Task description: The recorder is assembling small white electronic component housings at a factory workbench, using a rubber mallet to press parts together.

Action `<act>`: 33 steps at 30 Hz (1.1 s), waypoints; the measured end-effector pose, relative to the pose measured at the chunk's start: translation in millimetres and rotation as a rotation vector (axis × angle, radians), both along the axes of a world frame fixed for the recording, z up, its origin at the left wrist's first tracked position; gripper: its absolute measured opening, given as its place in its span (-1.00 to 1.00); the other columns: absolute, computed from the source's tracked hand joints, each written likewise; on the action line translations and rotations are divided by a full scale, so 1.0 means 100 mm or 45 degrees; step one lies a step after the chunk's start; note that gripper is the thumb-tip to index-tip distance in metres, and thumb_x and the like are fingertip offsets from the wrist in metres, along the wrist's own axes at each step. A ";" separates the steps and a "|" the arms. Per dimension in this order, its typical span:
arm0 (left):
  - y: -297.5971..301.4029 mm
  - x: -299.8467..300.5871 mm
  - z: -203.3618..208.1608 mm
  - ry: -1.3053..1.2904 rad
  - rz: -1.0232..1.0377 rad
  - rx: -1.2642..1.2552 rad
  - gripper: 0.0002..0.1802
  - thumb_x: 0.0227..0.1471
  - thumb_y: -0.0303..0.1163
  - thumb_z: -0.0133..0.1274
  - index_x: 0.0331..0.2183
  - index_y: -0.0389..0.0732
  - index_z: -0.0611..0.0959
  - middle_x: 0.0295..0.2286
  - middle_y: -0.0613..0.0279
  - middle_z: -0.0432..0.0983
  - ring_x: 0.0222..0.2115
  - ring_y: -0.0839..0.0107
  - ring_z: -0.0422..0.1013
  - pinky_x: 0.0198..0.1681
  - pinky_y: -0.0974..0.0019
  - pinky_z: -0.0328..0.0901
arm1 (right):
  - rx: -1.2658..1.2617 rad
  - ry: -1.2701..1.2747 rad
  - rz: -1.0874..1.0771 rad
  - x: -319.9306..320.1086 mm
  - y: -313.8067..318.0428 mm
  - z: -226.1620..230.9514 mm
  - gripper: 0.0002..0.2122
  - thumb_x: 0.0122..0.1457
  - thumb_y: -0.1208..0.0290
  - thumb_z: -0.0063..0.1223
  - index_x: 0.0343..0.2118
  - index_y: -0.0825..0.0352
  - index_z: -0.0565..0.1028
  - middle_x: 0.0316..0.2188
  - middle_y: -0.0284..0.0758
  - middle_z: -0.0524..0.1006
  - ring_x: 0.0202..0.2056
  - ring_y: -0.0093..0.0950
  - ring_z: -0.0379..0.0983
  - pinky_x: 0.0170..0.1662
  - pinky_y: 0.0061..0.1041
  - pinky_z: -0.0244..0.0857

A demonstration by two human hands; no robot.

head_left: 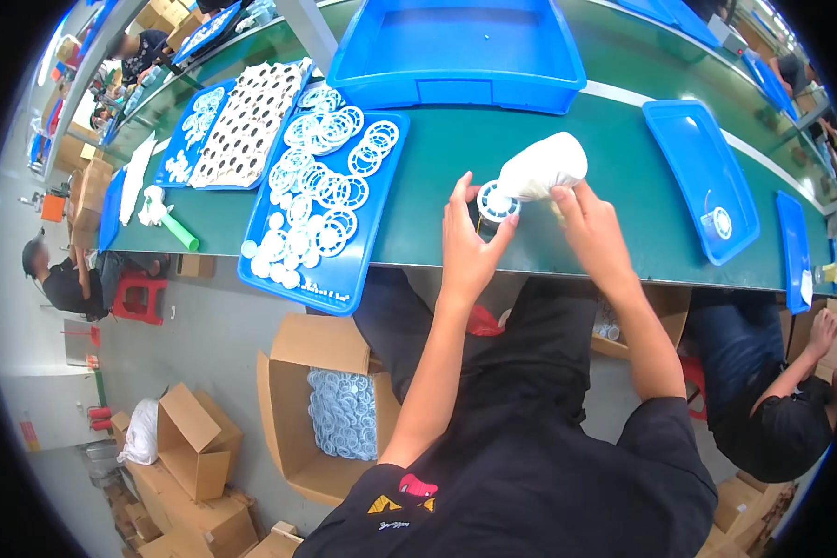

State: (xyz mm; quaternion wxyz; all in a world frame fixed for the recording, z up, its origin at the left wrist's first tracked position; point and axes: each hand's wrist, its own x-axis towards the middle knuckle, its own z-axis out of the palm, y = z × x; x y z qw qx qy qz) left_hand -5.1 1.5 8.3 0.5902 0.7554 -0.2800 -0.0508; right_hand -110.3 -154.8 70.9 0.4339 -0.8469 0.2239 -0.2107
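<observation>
Near the front edge of the green table, my left hand (467, 244) grips a small round part (498, 202) with a white slotted ring on top; its lower side is mostly hidden by my fingers. In my right hand (593, 234) is a white squeeze bottle (547, 166), tilted with its narrow end down at the ring. Whether the tip touches the part, I cannot tell. Left of my hands, a blue tray (378, 191) carries many white slotted rings (318, 181) and small white discs (274, 246).
A deep blue bin (456, 91) stands behind my hands. At right, a blue tray (684, 167) holds one round part (721, 221). A sheet with dark round spots (251, 126) lies far left, near a green-handled tool (179, 231). An open carton (298, 446) and a co-worker (786, 432) flank me.
</observation>
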 end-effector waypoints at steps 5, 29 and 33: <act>0.06 0.05 -0.08 0.057 -0.036 -0.077 -0.06 0.05 -0.32 0.31 0.34 -0.29 0.20 0.12 -0.10 0.41 0.19 0.05 0.32 0.31 0.04 0.14 | 0.313 0.021 -0.125 0.02 -0.06 0.40 -0.59 0.46 0.10 -0.07 -0.07 0.45 0.53 -0.42 -0.08 0.64 -0.43 -0.25 0.61 -0.34 -0.28 0.39; 0.05 0.02 0.02 -0.164 -0.090 0.094 -0.03 -0.04 -0.23 0.43 0.29 -0.30 0.30 0.10 -0.04 0.38 0.15 0.06 0.34 0.24 0.09 0.23 | -0.478 -0.022 0.008 0.26 -0.14 0.00 -0.46 0.21 0.12 0.28 0.21 0.25 0.47 -0.18 -0.09 0.60 -0.21 -0.07 0.60 -0.17 -0.16 0.46; 0.06 -0.02 0.06 -0.149 -0.067 0.053 -0.12 -0.01 -0.25 0.40 0.25 -0.28 0.36 0.08 -0.05 0.36 0.13 0.06 0.34 0.23 0.11 0.23 | -0.531 0.072 -0.026 0.20 -0.16 -0.11 -0.45 0.18 0.17 0.31 0.22 0.20 0.46 -0.23 -0.12 0.57 -0.23 -0.07 0.58 -0.19 -0.16 0.46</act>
